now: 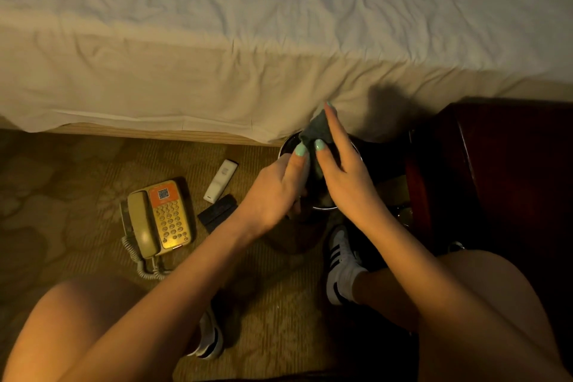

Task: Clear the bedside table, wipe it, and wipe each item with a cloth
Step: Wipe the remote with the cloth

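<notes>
I squat on the carpet in the head view, both hands over a round dark container with a metal rim (pixel 283 146). A dark grey cloth (pixel 313 130) stands up between my hands. My left hand (pixel 279 192) grips its lower part, thumb pressed on the fabric. My right hand (pixel 344 170) pinches the cloth between thumb and long fingers, which reach up along it. The dark red bedside table (pixel 496 164) stands at the right. On the carpet lie a beige and orange telephone (pixel 158 217), a white remote (pixel 220 180) and a black flat item (pixel 218 212).
The bed with a white sheet (pixel 279 40) runs across the back, its edge just behind the container. My shoes (pixel 341 260) and knees fill the foreground. The phone's coiled cord (pixel 139 263) trails toward my left knee.
</notes>
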Tool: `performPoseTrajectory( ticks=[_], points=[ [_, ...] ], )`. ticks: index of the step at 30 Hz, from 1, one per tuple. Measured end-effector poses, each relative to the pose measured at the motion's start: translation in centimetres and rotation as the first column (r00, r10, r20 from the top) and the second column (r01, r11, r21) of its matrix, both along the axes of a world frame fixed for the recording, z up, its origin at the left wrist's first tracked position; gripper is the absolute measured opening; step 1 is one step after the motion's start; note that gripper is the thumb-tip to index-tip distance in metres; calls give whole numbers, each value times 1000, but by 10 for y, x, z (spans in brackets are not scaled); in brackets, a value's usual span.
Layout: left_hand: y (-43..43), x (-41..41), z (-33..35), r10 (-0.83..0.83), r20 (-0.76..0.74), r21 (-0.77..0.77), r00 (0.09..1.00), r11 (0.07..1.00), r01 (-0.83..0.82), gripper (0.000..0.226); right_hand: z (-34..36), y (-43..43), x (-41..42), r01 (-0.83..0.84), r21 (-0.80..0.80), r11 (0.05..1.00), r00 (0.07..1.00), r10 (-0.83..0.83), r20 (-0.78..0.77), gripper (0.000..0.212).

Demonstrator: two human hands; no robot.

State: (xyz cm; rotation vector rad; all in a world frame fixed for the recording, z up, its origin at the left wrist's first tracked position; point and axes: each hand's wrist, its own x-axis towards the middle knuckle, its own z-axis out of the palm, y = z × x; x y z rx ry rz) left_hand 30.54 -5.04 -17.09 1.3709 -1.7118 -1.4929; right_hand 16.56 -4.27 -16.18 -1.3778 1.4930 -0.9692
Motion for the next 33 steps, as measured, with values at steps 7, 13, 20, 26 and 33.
performPoseTrajectory(
  ticks=[7, 13, 20, 26, 33],
  points=[
    [8, 2, 2, -87, 243, -240, 966, 959, 147, 42, 3, -4, 9, 130, 128, 983, 978, -148, 145, 84],
    [10, -2, 1, -97, 260, -299, 961, 938, 176, 43, 2, -7, 15, 258, 73, 963, 912, -268, 311, 79],
    [11, -18, 1, -129, 205, -299, 970, 936, 188, 44, 4, -10, 10, 481, 52, 875, 804, -464, 371, 40],
    [12, -24, 2, -140, 90, -251, 986, 955, 158, 50, 9, -18, 1, 531, 80, 843, 780, -524, 343, 33],
    [16, -23, -1, -181, 91, -260, 979, 945, 198, 43, 14, -22, -11, 566, 105, 818, 743, -561, 365, 5]
  ],
)
